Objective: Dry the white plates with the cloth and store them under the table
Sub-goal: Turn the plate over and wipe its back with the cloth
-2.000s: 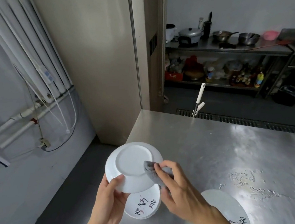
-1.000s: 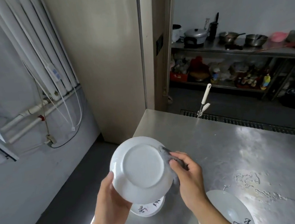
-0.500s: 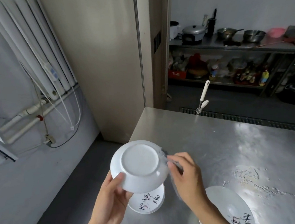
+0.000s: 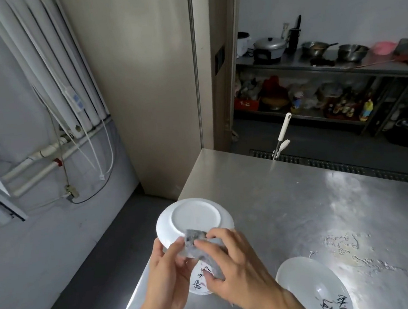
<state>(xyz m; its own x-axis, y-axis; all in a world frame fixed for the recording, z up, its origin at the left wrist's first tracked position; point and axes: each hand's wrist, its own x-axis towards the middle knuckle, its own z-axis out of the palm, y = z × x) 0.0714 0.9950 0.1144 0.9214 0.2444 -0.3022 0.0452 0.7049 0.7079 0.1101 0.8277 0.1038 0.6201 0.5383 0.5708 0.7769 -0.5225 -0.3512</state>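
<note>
The brushed stainless-steel table (image 4: 305, 206) is the reference for everything here. On its near side, toward the right, lies a wide white ceramic plate with black characters (image 4: 312, 284). Above the table's near left corner, a smaller round white plate (image 4: 195, 219) is held in the air with its plain underside up. Directly below it on the table sits a small stack of white plates with black characters (image 4: 199, 282).

The left hand (image 4: 166, 278) grips the near rim of the raised plate, fingers curled around it. The right hand (image 4: 239, 269) pinches a small grey cloth (image 4: 194, 238) and presses it on the same near rim. Half a second ago the cloth was at the plate's right edge — now it has come around beside the left thumb. So the wiping of the underside seems almost complete, but no plate is under the table yet.
</note>
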